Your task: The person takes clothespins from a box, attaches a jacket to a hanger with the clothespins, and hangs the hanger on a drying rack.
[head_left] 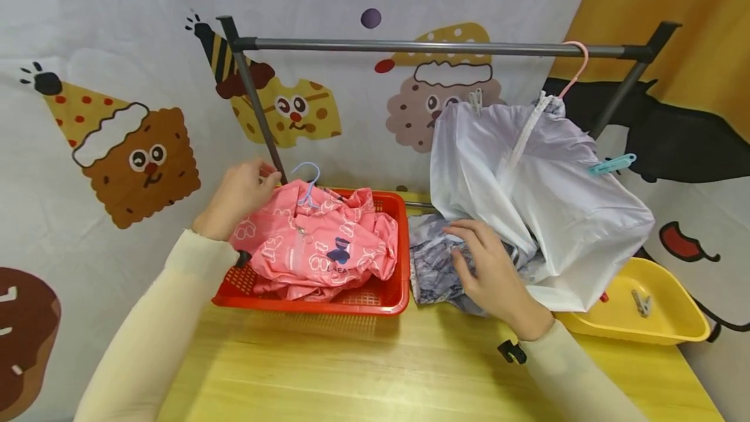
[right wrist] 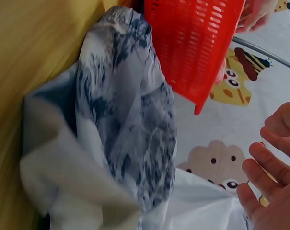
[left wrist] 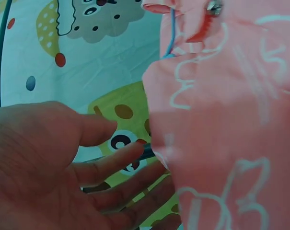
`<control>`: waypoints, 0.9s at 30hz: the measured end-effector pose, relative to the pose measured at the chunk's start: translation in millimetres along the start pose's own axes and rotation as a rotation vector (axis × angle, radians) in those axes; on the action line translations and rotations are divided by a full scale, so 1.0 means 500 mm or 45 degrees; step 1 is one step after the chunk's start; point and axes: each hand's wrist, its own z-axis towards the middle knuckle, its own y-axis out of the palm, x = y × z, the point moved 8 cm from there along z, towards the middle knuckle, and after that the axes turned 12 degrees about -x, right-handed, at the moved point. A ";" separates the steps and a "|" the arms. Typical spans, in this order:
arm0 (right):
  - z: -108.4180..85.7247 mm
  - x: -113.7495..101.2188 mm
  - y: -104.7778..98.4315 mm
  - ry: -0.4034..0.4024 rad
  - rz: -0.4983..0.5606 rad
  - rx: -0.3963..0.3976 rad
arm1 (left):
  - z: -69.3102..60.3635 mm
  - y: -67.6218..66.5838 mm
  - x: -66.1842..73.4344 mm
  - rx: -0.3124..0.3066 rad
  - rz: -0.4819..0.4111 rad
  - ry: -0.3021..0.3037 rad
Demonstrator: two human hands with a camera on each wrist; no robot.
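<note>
With my left grip (head_left: 241,193) loose and empty beside the pink garment (head_left: 319,246) heaped in the red basket (head_left: 316,307), and my right grip (head_left: 491,272) likewise free, I'd best lift by the blue hanger (head_left: 307,199), supporting the shoulders against slipping.

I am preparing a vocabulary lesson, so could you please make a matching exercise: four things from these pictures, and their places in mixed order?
Things:
1. pink garment
2. pink hanger
3. teal clothespin
4. yellow tray

Places:
A. hooked over the grey rail
B. on the table, with a grey clothespin inside
C. in the red basket
D. on the pale garment

Right pairs: 1-C, 2-A, 3-D, 4-B.
</note>
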 end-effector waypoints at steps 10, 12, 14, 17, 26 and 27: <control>0.015 -0.007 0.016 0.026 0.050 -0.044 | -0.020 0.038 -0.024 -0.123 0.053 0.022; 0.019 -0.010 0.021 0.036 0.063 -0.055 | -0.026 0.038 -0.034 -0.124 0.062 0.031; 0.024 -0.014 0.026 0.047 0.071 -0.070 | -0.032 0.036 -0.043 -0.122 0.068 0.040; 0.032 -0.022 0.036 0.046 0.080 -0.086 | -0.043 0.032 -0.054 -0.113 0.090 0.039; 0.072 -0.054 0.072 0.015 0.121 -0.189 | -0.068 0.019 -0.088 -0.099 0.156 0.010; 0.076 -0.057 0.078 0.011 0.128 -0.202 | -0.068 0.019 -0.094 -0.101 0.161 0.010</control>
